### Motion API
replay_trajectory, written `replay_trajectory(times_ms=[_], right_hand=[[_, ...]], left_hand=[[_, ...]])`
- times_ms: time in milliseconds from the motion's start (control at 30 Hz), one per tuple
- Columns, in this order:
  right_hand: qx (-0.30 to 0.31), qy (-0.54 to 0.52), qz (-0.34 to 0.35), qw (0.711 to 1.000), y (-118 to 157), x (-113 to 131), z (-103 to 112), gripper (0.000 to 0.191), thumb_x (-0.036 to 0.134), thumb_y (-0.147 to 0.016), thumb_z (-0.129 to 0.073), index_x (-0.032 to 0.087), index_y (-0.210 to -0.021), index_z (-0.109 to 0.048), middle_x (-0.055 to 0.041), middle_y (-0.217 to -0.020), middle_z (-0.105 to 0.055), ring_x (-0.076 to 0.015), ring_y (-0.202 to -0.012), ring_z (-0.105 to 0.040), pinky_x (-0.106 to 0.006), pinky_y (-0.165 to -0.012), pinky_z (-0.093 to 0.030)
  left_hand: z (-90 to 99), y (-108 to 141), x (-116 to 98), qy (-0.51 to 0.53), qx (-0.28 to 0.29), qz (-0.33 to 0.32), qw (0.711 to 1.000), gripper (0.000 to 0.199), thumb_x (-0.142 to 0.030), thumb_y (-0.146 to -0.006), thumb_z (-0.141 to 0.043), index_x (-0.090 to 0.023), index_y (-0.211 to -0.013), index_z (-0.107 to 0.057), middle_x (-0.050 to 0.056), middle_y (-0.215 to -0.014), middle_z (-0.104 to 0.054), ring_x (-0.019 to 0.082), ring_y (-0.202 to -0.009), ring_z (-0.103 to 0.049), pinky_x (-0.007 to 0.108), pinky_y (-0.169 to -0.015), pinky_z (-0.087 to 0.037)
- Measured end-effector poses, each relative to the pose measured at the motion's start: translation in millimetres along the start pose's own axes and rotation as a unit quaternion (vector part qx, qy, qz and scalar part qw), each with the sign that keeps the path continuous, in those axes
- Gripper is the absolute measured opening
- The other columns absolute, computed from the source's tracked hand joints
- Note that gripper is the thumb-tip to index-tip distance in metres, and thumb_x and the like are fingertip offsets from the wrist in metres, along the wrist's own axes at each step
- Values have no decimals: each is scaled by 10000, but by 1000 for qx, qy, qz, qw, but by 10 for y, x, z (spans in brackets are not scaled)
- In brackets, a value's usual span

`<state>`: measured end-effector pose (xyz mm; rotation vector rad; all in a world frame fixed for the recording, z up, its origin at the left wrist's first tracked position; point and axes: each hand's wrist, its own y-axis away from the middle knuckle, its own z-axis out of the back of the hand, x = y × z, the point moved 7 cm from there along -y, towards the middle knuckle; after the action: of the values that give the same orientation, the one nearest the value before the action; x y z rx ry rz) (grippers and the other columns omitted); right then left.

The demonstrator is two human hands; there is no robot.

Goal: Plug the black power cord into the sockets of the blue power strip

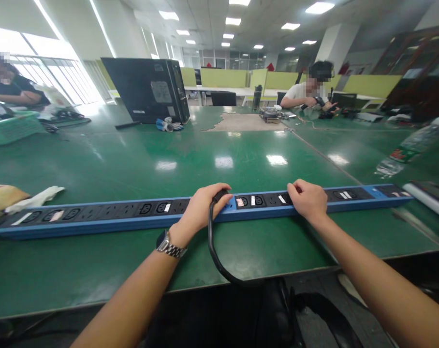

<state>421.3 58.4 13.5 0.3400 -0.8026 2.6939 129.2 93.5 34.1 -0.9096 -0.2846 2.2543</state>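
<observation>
A long blue power strip with black sockets lies across the green table near its front edge. My left hand, a watch on its wrist, is closed around the black plug end of a cable just above the middle of the strip. The cable hangs in a loop over the table edge. My right hand rests on the strip further right, its fingers curled; whether they hold anything is hidden. Small white and pink labels sit on several sockets.
A black computer case stands on the table behind, with gloves beside it. A plastic bottle lies at the right. A green basket is at the left. One person sits at the far left, another at the back right.
</observation>
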Motion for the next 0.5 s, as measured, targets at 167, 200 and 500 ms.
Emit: replay_trajectory(times_ms=[167, 200, 500], right_hand=[[-2, -2, -1, 1000, 4, -5, 7, 340, 441, -834, -468, 195, -695, -657, -52, -688, -655, -151, -616, -505, -261, -549, -219], [-2, 1, -2, 1000, 5, -6, 9, 339, 442, -834, -468, 195, -701, -658, -53, -693, -657, -153, -622, -507, -261, -551, -220], [-5, 19, -1, 1000, 17, 3, 24, 356, 450, -843, -451, 195, -723, -668, -56, -709, -657, -156, -623, -500, -268, -552, -214]], left_hand=[[-36, 12, -167, -55, 23, -39, 997, 246, -339, -924, -503, -205, -1083, -634, 68, -1052, -700, 208, -969, -657, 347, -879, -520], [-61, 17, -209, -67, 29, -48, 996, 244, -328, -927, -498, -202, -1090, -630, 71, -1055, -693, 208, -974, -652, 347, -880, -520], [-102, 89, -286, -125, 19, -50, 991, 313, -340, -956, -462, -212, -1222, -569, 73, -1097, -670, 208, -1009, -632, 363, -891, -518]])
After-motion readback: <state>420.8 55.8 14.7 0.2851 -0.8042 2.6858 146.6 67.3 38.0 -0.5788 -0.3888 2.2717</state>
